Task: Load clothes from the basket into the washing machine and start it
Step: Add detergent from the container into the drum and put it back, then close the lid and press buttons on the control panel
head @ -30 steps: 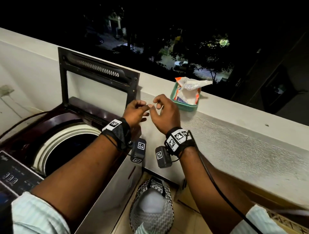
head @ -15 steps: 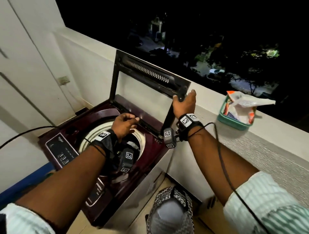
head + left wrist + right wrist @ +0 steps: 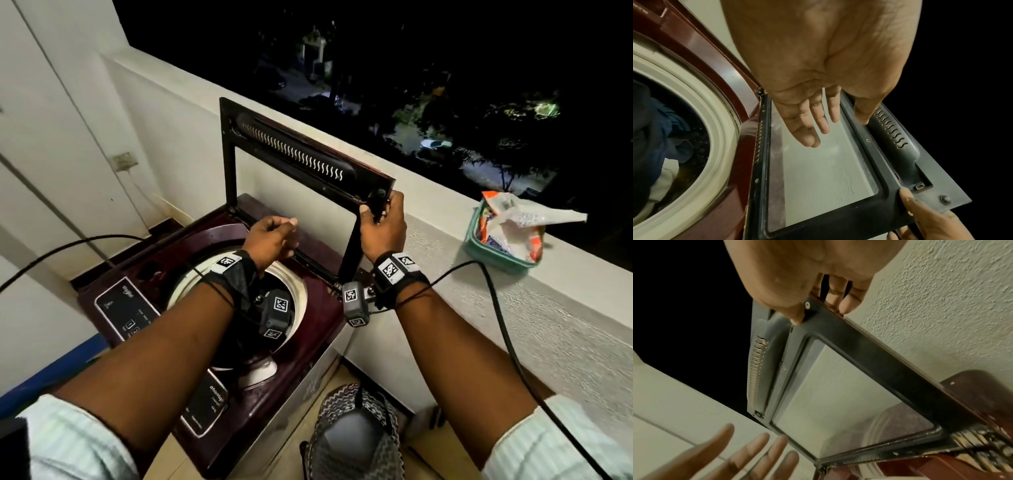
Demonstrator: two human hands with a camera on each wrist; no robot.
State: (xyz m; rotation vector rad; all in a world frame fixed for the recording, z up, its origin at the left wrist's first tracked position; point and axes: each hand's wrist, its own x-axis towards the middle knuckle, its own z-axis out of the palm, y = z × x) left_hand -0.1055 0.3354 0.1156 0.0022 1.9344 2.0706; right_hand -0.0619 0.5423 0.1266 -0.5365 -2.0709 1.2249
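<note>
The maroon top-load washing machine [image 3: 318, 346] stands with its glass lid [image 3: 294, 157] upright against the parapet. My right hand [image 3: 380, 219] grips the lid's upper right corner; the right wrist view shows my thumb [image 3: 797, 316] on the inner frame and my fingers [image 3: 846, 305] wrapped behind the edge. My left hand [image 3: 270, 236] hovers over the back of the drum opening. It holds nothing, and its fingers [image 3: 813, 126] hang relaxed in front of the lid glass [image 3: 828, 170]. Dark blue and white clothes [image 3: 663, 129] lie in the drum. A zigzag-patterned basket [image 3: 356, 435] sits on the floor.
A green tub with a detergent packet [image 3: 503, 240] rests on the rough white ledge [image 3: 513, 325] at right. The control panel [image 3: 126, 308] runs along the machine's near left side. A white wall closes the left side, and black cables trail from both wrists.
A second ago both hands were together near the ledge. My right hand has taken hold of the lid corner, my left has moved over the drum, and my view has turned left.
</note>
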